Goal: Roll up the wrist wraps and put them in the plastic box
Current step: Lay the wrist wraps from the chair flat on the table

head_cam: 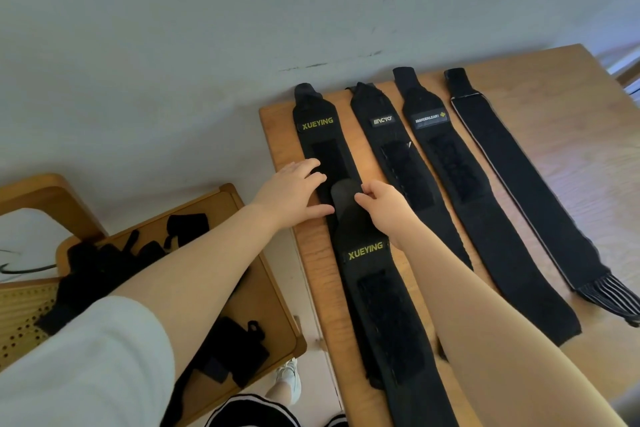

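Pinching the near wrap's (372,274) tip, the right hand (384,208) is gripping it. Left hand (294,191), fingers released, is resting flat on the far wrap (320,135).

Five black wrist wraps lying flat and unrolled, side by side. Far XUEYING wrap (317,135) running from 11 toward 5 o'clock; near XUEYING wrap (375,288) overlapping its lower end. IINCYO wrap (401,166), MANUEKLEAR wrap (460,191) and unbranded white-edged wrap (519,177) lying parallel at 3 o'clock, strands fraying at the last one's near end.
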Demonstrator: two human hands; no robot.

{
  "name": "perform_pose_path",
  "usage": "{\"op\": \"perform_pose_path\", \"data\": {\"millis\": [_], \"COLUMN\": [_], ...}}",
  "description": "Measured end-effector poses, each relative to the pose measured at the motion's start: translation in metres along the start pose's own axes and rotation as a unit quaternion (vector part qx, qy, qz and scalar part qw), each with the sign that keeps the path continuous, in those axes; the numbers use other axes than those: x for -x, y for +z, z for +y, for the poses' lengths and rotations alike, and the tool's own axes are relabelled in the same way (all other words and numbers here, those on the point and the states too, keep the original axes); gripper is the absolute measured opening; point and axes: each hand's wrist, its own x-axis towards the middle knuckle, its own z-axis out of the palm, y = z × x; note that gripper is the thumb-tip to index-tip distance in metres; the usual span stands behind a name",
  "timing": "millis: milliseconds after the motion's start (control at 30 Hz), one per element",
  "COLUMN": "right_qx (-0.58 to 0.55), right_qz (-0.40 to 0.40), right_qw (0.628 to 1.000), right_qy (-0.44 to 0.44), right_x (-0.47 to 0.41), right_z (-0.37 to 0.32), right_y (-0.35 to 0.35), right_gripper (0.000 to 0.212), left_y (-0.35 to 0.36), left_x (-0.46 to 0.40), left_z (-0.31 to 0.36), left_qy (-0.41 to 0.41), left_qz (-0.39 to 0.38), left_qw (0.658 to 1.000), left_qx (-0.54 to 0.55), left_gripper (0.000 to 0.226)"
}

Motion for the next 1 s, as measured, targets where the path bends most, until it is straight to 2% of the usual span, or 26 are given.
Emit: {"op": "perform_pose_path", "data": {"millis": [167, 233, 400, 500, 533, 567, 633, 667, 767, 833, 1000], "right_qx": [-0.007, -0.078, -0.316, -0.419, -0.427, -0.413, -0.354, -0.326, -0.257, -0.214, -0.2], "right_qz": [-0.067, -0.126, -0.211, -0.269, -0.28, -0.271, -0.207, -0.172, -0.127, -0.102, -0.012], "right_qw": [0.997, 0.988, 0.924, 0.867, 0.86, 0.869, 0.912, 0.928, 0.955, 0.968, 0.975], "right_qy": [0.024, 0.04, 0.041, 0.021, 0.015, 0.014, 0.031, 0.047, 0.075, 0.083, 0.1], "right_x": [-0.003, -0.003, 0.004, 0.011, 0.014, 0.015, 0.014, 0.011, 0.005, 0.002, -0.001], "right_z": [-0.003, 0.003, 0.019, 0.027, 0.029, 0.03, 0.029, 0.027, 0.017, 0.011, -0.003], "right_y": [-0.007, -0.016, -0.028, -0.034, -0.034, -0.033, -0.028, -0.025, -0.017, -0.01, 0.007], "right_gripper": [0.039, 0.036, 0.031, 0.058, 0.061, 0.055, 0.034, 0.03, 0.041, 0.046, 0.039], "left_y": [0.005, 0.007, 0.008, 0.003, 0.001, -0.002, -0.006, -0.007, -0.004, 0.0, 0.005], "left_x": [0.002, 0.003, 0.004, 0.003, 0.002, 0.002, 0.002, 0.003, 0.003, 0.003, 0.004], "left_z": [0.003, 0.003, 0.002, 0.001, 0.0, -0.003, -0.006, -0.007, -0.001, 0.005, 0.009], "left_qy": [-0.003, -0.004, -0.003, -0.01, -0.009, -0.005, 0.003, 0.005, -0.001, -0.012, -0.032], "left_qz": [0.018, 0.02, 0.007, 0.004, 0.001, -0.003, -0.016, -0.023, -0.032, -0.023, 0.005], "left_qw": [1.0, 1.0, 1.0, 1.0, 1.0, 1.0, 1.0, 1.0, 0.999, 0.999, 0.998], "left_qx": [-0.021, -0.005, 0.006, 0.007, 0.006, 0.008, 0.019, 0.014, -0.035, -0.047, -0.055], "left_gripper": [0.066, 0.067, 0.072, 0.073, 0.072, 0.069, 0.066, 0.068, 0.085, 0.088, 0.086]}}
